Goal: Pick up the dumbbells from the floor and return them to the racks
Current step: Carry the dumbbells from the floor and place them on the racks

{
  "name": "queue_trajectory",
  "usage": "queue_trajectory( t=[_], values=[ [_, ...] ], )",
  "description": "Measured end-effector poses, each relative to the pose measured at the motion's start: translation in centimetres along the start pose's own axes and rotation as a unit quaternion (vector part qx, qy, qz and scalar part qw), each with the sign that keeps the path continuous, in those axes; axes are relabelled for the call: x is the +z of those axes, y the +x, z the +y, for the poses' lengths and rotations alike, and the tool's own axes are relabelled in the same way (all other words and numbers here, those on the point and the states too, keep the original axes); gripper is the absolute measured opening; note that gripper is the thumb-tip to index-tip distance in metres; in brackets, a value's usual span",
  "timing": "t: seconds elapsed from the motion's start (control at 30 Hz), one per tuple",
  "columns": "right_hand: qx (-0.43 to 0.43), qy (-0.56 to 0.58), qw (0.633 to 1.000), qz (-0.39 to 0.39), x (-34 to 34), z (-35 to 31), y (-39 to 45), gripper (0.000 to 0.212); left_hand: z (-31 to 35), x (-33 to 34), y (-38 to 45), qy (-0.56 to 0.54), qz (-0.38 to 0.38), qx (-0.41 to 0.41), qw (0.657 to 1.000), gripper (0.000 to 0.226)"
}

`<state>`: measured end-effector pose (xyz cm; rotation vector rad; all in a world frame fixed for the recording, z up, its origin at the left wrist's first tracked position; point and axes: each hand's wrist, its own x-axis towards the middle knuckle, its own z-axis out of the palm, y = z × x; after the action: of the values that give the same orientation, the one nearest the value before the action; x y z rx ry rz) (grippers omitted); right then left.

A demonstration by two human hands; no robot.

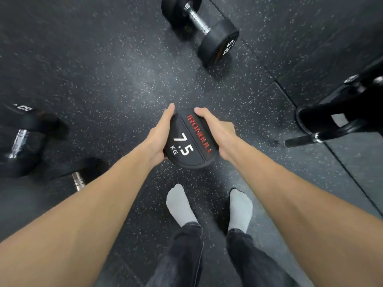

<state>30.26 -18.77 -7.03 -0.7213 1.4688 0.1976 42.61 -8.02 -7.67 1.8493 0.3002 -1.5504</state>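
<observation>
I hold a black 7.5 kg dumbbell (189,141) upright, its round end face with red lettering turned up at me. My left hand (160,134) grips the left side of that head and my right hand (217,133) grips the right side. The handle and lower head are hidden beneath. Another black dumbbell (202,27) with a chrome handle, marked 12.5, lies on the floor ahead. At the left, two more dumbbells lie blurred: one (19,141) near the edge and one (79,175) closer to my left forearm.
Black speckled rubber floor (107,75) all around. My feet in grey socks (180,204) stand just below the held dumbbell. At the right edge a black machine or rack base (339,114) with a bar sticks out over the floor.
</observation>
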Motion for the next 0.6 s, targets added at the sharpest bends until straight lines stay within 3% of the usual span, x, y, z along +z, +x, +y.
queue_trajectory(
  t=[0.1,0.27,0.4,0.6],
  values=[
    [-0.001,-0.053,0.999,-0.011,1.2,-1.4,-4.2,0.077,0.0,-0.9,-4.4,-0.056,0.047,-0.028,0.997,0.06],
    [-0.018,-0.1,0.993,-0.061,3.0,-3.5,-12.8,0.055,0.7,-3.4,-13.3,-0.136,0.085,-0.026,0.987,0.056],
    [-0.056,-0.143,0.984,-0.09,5.6,-5.3,-22.1,0.054,1.7,-6.3,-22.6,-0.172,0.119,0.022,0.978,0.054],
    [-0.149,-0.199,0.958,-0.141,11.9,-8.0,-40.0,0.042,2.8,-12.8,-39.4,-0.276,0.206,0.09,0.935,0.06]
  ],
)
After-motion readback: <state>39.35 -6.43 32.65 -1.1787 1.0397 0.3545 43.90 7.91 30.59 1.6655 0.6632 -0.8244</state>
